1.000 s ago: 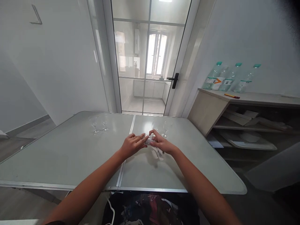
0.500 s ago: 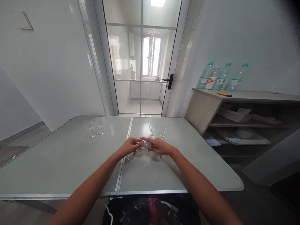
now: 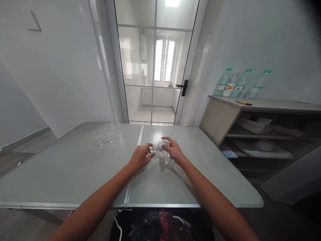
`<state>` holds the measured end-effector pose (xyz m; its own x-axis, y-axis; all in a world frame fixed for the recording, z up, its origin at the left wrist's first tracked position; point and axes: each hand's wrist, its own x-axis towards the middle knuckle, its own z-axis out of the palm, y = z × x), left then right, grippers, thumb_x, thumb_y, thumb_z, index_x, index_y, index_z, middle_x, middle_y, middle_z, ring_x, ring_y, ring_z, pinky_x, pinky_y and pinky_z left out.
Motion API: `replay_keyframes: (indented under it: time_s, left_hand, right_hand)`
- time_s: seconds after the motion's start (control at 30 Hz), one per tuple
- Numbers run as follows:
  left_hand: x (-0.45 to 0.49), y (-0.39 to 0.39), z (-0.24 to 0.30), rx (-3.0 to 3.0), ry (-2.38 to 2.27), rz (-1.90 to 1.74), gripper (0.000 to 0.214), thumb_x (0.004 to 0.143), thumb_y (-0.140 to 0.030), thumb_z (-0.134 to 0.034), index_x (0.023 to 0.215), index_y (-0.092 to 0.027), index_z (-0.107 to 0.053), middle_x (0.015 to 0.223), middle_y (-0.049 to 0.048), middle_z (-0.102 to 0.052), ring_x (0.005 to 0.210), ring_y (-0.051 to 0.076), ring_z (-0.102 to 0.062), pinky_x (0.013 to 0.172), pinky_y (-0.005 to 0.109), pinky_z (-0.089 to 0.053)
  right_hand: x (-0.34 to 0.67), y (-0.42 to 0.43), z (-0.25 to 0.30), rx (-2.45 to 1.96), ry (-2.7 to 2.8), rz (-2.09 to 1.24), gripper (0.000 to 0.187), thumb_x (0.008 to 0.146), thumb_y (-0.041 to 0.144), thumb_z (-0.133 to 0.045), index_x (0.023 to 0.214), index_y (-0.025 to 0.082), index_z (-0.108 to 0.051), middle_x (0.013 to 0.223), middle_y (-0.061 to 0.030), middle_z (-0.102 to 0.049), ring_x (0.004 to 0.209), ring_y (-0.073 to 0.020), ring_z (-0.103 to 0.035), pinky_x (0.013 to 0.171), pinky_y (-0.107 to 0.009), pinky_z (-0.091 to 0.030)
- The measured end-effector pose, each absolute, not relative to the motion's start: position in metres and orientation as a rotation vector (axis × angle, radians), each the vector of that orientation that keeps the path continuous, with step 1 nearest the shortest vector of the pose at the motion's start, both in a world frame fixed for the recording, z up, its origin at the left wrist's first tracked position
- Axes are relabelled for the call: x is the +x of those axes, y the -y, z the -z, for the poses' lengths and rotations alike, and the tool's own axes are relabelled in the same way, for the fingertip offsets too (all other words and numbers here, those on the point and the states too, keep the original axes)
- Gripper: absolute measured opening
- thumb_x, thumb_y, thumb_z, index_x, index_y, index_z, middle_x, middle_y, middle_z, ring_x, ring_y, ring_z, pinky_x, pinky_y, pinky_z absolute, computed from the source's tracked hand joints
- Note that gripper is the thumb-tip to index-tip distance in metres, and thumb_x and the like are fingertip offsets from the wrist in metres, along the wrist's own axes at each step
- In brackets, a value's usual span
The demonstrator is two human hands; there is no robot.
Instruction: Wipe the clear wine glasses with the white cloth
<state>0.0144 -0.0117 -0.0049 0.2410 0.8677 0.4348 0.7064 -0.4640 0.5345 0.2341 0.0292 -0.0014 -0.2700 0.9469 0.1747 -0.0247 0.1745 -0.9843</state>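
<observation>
Both hands meet over the middle of a grey folding table (image 3: pixel 75 174). My left hand (image 3: pixel 140 156) pinches the stem end of a clear stemmed glass (image 3: pixel 157 146) that lies tilted between the hands. My right hand (image 3: pixel 173 150) is closed on a white cloth (image 3: pixel 166 157) pressed against the bowl of that glass. Two more clear glasses (image 3: pixel 178 135) stand just behind my right hand, partly hidden by it.
Two clear stemmed glasses (image 3: pixel 104 135) stand at the table's far left. A glass door (image 3: pixel 155 63) with a black handle is behind the table. A wooden shelf (image 3: pixel 263 110) on the right carries several water bottles (image 3: pixel 240 83). A dark bag (image 3: pixel 163 224) lies below the table's near edge.
The hands and glass moved slightly farther from me and up. The glass turned, its bowl showing more openly between the hands, and the cloth hangs under my right hand.
</observation>
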Motion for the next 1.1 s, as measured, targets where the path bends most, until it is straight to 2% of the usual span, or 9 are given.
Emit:
replay_keyframes:
  time_s: [0.07, 0.2, 0.3, 0.4, 0.6, 0.77, 0.93, 1.0, 1.1]
  left_hand:
    - [0.018, 0.012, 0.008, 2.357, -1.53, -1.081, 0.041, 0.087, -0.04, -0.069, 0.123, -0.023, -0.065, 0.084, 0.0027, -0.072, 0.074, 0.018, -0.065, 0.079, 0.031, -0.048]
    - [0.013, 0.009, 0.007, 2.034, -1.405, -1.126, 0.046, 0.083, -0.047, -0.073, 0.119, -0.02, -0.073, 0.068, 0.0002, -0.064, 0.059, 0.013, -0.053, 0.062, 0.026, -0.041]
    - [0.002, 0.003, 0.005, 1.62, -1.153, -0.996, 0.059, 0.073, -0.058, -0.078, 0.108, -0.011, -0.077, 0.055, -0.0028, -0.052, 0.048, 0.008, -0.039, 0.049, 0.023, -0.03]
    - [-0.003, -0.002, 0.008, 1.446, -1.041, -0.877, 0.06, 0.073, -0.062, -0.077, 0.099, -0.008, -0.078, 0.055, -0.0027, -0.049, 0.044, 0.005, -0.031, 0.045, 0.023, -0.023]
    - [0.001, 0.004, 0.017, 2.093, -1.318, -1.294, 0.044, 0.082, -0.054, -0.073, 0.104, -0.016, -0.079, 0.06, 0.0004, -0.063, 0.051, 0.009, -0.047, 0.056, 0.023, -0.039]
    - [0.0, 0.007, 0.019, 2.6, -1.343, -1.353, 0.036, 0.089, -0.048, -0.067, 0.11, -0.02, -0.077, 0.066, 0.0049, -0.07, 0.055, 0.012, -0.055, 0.059, 0.024, -0.038]
    - [0.005, 0.008, 0.011, 2.13, -1.271, -1.253, 0.042, 0.081, -0.052, -0.074, 0.105, -0.018, -0.079, 0.06, 0.0012, -0.064, 0.052, 0.01, -0.048, 0.056, 0.023, -0.037]
    - [0.005, 0.008, 0.007, 1.833, -1.201, -1.126, 0.048, 0.075, -0.055, -0.078, 0.1, -0.015, -0.08, 0.055, -0.0004, -0.059, 0.049, 0.009, -0.043, 0.05, 0.023, -0.033]
    - [0.002, 0.005, 0.001, 1.527, -1.062, -0.891, 0.049, 0.069, -0.056, -0.081, 0.088, -0.011, -0.079, 0.052, -0.0012, -0.053, 0.045, 0.007, -0.036, 0.044, 0.023, -0.022]
  right_hand:
    - [0.234, -0.027, 0.001, -0.916, 1.426, -1.332, 0.064, 0.076, 0.046, -0.077, 0.132, 0.021, -0.057, 0.08, -0.0009, -0.067, 0.064, -0.0158, -0.058, 0.059, -0.025, -0.044]
    - [0.245, -0.019, -0.014, -0.746, 1.715, -1.298, 0.069, 0.084, 0.047, -0.072, 0.145, 0.025, -0.048, 0.093, -0.0028, -0.067, 0.075, -0.017, -0.058, 0.067, -0.027, -0.045]
    - [0.256, -0.017, -0.023, -0.689, 2.061, -1.07, 0.062, 0.087, 0.042, -0.07, 0.144, 0.026, -0.052, 0.091, -0.0017, -0.063, 0.074, -0.0157, -0.052, 0.068, -0.028, -0.042]
    - [0.258, -0.021, -0.021, -0.692, 2.185, -0.959, 0.054, 0.089, 0.038, -0.068, 0.141, 0.026, -0.057, 0.087, -0.0004, -0.061, 0.07, -0.0144, -0.047, 0.067, -0.028, -0.039]
    - [0.247, -0.027, -0.007, -0.731, 1.704, -1.403, 0.068, 0.079, 0.044, -0.079, 0.139, 0.022, -0.056, 0.098, -0.0043, -0.067, 0.08, -0.018, -0.058, 0.072, -0.029, -0.043]
    - [0.245, -0.024, -0.01, -0.802, 1.444, -1.636, 0.06, 0.087, 0.059, -0.065, 0.132, 0.019, -0.063, 0.095, -0.0066, -0.065, 0.073, -0.0162, -0.055, 0.064, -0.027, -0.041]
    - [0.25, -0.017, -0.021, -0.73, 1.802, -1.357, 0.059, 0.095, 0.057, -0.055, 0.147, 0.028, -0.05, 0.095, -0.0031, -0.062, 0.078, -0.0169, -0.052, 0.069, -0.028, -0.041]
    - [0.256, -0.018, -0.024, -0.668, 2.027, -1.199, 0.061, 0.097, 0.056, -0.052, 0.151, 0.028, -0.045, 0.096, -0.0029, -0.061, 0.08, -0.0171, -0.05, 0.072, -0.029, -0.041]
    - [0.264, -0.021, -0.025, -0.582, 2.296, -1.05, 0.064, 0.099, 0.055, -0.051, 0.155, 0.026, -0.04, 0.083, 0.0005, -0.057, 0.072, -0.0149, -0.044, 0.069, -0.027, -0.039]
